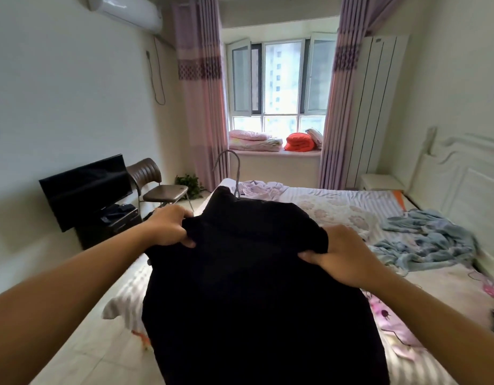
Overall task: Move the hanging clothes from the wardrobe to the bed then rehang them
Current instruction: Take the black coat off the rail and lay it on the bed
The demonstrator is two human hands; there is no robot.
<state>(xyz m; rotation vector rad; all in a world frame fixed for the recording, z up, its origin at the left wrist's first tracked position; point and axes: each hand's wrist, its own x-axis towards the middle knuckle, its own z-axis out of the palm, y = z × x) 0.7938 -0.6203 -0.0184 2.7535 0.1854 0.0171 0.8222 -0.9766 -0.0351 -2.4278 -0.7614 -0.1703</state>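
Black garment (254, 287) on a grey hanger (236, 173) fills the lower middle of the head view, held up over the near part of the bed (337, 201). The left hand (168, 227) has its grip closed on the garment's left shoulder, fingers curled into the dark cloth. The right hand (343, 257) grips the right shoulder the same way, thumb pinching a fold. Only the hanger's hook shows, rising above the collar.

On the bed, beyond the garment, a pale lilac garment (257, 188) lies crumpled, and a light blue blanket (426, 237) is bunched to the right, near the white headboard (462, 184). At left stand a dark television (86, 187) and a brown chair (157, 182). Folded bedding (254, 140) rests on the window sill, between pink curtains (201, 107).
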